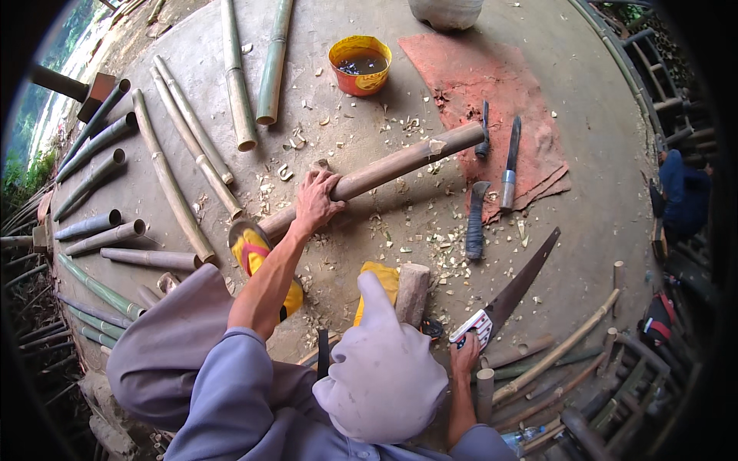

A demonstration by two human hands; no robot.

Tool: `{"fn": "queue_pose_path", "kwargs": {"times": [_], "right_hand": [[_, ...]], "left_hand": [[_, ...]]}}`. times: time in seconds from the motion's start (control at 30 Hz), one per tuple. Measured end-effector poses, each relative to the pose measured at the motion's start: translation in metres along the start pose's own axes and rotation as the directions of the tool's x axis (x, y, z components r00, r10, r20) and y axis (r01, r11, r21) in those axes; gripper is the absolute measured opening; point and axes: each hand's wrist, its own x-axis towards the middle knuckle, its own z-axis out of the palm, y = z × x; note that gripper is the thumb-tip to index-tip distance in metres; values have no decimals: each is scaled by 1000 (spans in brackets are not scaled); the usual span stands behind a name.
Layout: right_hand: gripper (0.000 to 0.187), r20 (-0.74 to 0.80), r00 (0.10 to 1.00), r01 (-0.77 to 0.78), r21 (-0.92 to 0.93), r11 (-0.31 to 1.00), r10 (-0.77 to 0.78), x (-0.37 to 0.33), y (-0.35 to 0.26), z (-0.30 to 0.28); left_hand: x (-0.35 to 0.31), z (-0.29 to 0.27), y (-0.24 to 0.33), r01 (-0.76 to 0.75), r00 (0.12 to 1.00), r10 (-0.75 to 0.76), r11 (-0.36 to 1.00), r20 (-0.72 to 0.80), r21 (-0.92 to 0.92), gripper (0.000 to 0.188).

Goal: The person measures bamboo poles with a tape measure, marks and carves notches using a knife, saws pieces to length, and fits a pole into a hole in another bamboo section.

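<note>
A thick brown bamboo pole (392,163) lies slantwise in front of me, its far right end over the red cloth. My left hand (315,201) is closed over its left part, with the fingers wrapped over the top. Down at the right, my right hand (464,358) grips the white handle of a handsaw (516,296). The saw's dark blade points up and away to the right, apart from the pole. Beside the pole's near end is my left foot in a yellow sock (252,250) and sandal. A short wooden block (413,294) stands by my other foot.
On the red cloth (492,77) lie a long blade with a metal handle (510,165) and a small dark tool (483,131). A dark-wrapped hooked knife (475,223) is beside it. A yellow-red bucket (360,67) holds dark liquid. Bamboo poles (173,177) lie left; wood chips scatter about.
</note>
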Motion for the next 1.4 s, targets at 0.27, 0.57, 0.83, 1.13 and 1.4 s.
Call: {"fn": "queue_pose_path", "kwargs": {"times": [0.27,0.57,0.83,1.13,1.4], "right_hand": [[33,-509,786,-225,295,929,352,3,-31,-66],[22,-419,852,464,331,822,-312,14,-191,-106],[45,-258,777,608,546,577,-574,63,-245,-47],[39,-183,757,647,347,679,-627,37,-219,-63],[42,-84,828,490,587,645,-554,76,-261,-35]], "left_hand": [[1,9,-5,-13,999,15,999,-34,41,56],[14,20,10,40,986,-42,999,-161,-21,42],[14,15,11,105,992,-104,995,-76,2,44],[18,20,16,104,987,-103,995,-120,5,44],[15,21,15,112,984,-103,992,-143,53,42]]}}
